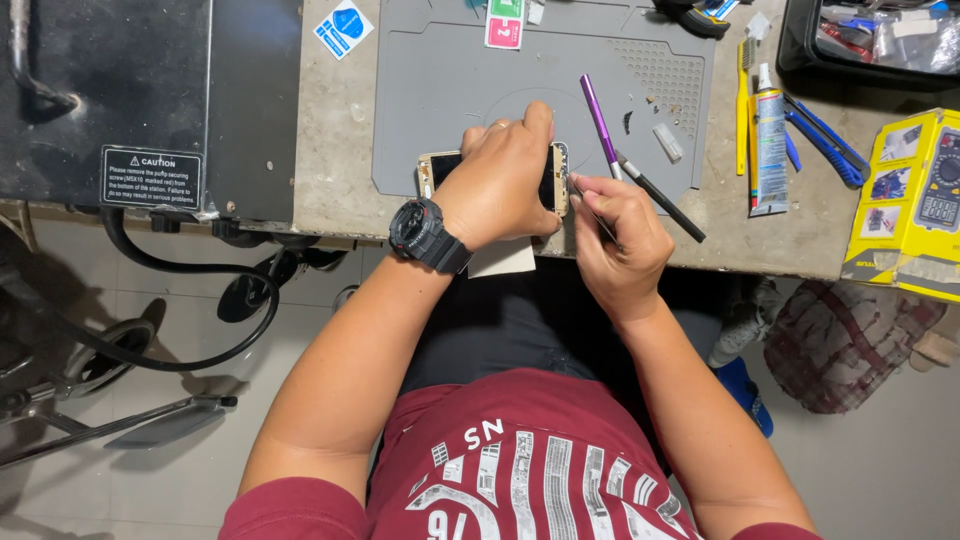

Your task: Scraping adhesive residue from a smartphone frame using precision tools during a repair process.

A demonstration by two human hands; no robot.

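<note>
The left hand (503,180) is covering most of the phone (437,168); its middle is not showing. The tool tip under the right hand (615,240) is too small to tell. The yellow box (905,205) is running off the right edge.

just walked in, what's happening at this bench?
A person is working on a phone at the front edge of a grey work mat. The left hand presses down on the phone, covering most of it. The right hand holds a thin tool with its tip at the phone's right end. A purple pen-like tool and a black one lie alongside.
</note>
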